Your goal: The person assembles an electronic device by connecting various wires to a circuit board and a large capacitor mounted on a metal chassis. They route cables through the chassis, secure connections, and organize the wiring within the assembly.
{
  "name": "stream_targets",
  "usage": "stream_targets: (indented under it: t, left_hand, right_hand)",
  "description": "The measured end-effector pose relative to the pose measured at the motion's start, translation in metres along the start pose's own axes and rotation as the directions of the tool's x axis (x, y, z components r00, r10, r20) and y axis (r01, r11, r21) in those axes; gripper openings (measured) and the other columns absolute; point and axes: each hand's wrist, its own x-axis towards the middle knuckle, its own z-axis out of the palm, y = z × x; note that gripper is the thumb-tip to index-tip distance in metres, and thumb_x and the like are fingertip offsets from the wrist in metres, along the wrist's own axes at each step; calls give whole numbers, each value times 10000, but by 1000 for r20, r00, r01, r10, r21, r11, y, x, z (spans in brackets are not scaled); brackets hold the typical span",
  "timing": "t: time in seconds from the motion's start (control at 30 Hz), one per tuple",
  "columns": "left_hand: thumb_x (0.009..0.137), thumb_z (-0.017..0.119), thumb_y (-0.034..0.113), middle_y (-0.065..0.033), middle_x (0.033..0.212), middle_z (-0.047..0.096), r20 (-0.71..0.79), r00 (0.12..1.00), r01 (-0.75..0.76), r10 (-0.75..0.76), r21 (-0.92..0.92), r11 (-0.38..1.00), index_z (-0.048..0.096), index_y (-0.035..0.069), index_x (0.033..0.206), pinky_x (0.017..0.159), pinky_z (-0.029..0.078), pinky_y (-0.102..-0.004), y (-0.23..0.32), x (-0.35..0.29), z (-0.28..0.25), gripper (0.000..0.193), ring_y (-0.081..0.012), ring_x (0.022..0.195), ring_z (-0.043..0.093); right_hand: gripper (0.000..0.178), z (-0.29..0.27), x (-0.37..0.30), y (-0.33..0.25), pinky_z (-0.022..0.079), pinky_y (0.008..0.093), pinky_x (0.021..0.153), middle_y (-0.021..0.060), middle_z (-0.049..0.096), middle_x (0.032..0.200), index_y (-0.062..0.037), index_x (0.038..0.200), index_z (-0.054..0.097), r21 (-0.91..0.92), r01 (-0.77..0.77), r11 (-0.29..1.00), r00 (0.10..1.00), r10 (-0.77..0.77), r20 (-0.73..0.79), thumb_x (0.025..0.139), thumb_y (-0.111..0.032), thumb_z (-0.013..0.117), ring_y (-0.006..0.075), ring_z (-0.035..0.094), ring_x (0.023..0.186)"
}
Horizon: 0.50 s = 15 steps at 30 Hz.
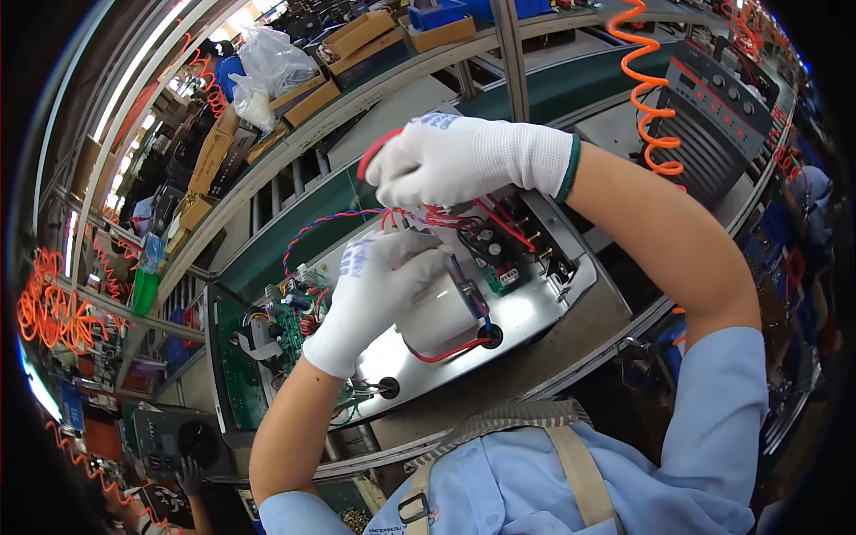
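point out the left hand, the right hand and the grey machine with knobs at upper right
Left hand (379,277): head view, on the back of the hand
Right hand (444,162): head view, on the back of the hand
Grey machine (703,148): head view, on its slatted front

Chassis (530,308), work area.
Over chassis: left hand (379,281); above its far side, right hand (446,160). In its left part: circuit board (292,328). Beyond chassis, right: machine (704,138), coiled hose (658,113). Beyond chassis, left: boxes (361,37), bag (275,62). Chassis left, nearer wearer: second machine (160,437).
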Motion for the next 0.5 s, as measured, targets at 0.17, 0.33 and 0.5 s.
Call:
stream_targets:
  t: [0.17,0.33,0.5]
  left_hand:
    - [789,688,204,-161,870,720,117,993,-75,20,484,872,773,61,937,743,547,-339,25,26,7,223,-251,761,699]
    - [782,708,153,-136,809,713,124,992,-64,22,348,935,764,39,921,714,548,-320,20,28,14,188,-229,688,674]
    - [822,666,240,-108,883,729,234,966,-190,109,362,912,780,120,938,779,544,-337,3,30,14,201,-245,801,699]
  right_hand:
    - [327,0,0,-4,514,357,846,162,706,979,-25,1016,712,4,9,1000,1000,-9,-25,938,-286,531,281,669,864]
    - [386,-3,-5,-9,527,353,800,164,709,900,-22,1022,720,36,-5,999,998,7,-59,927,-342,526,263,659,790]
    - [419,2,-3,-6,533,344,782,153,713,863,-12,1023,729,85,-19,996,995,27,-99,922,-365,528,239,658,761]
